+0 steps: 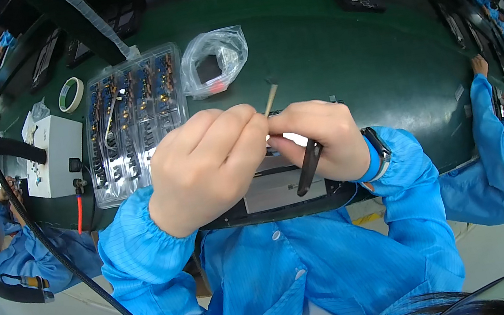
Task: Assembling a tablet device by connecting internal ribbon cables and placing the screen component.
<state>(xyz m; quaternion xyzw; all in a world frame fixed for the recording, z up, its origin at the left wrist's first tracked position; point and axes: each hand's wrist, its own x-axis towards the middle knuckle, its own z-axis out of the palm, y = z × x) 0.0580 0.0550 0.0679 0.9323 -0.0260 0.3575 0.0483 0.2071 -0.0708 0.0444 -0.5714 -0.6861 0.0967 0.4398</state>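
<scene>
My left hand [210, 164] is closed, its fingertips pinched together beside those of my right hand. Between the two hands a thin yellowish strip [271, 99] sticks up, paler and blurred at its top. My right hand [321, 136] is also closed, with a dark narrow tool that looks like tweezers [310, 168] across its palm, one end pointing down toward me. What the fingertips grip is partly hidden. Below the hands, at the table's near edge, lies an opened black device [228, 217] with a silvery rectangular panel [284, 193].
Left of my hands sits a clear plastic tray [139, 119] of small parts. A bagged ring-shaped item [214, 63], a tape roll [70, 94] and a white box [55, 155] stand around it. A black cable [47, 239] crosses at left. Co-workers sit on both sides.
</scene>
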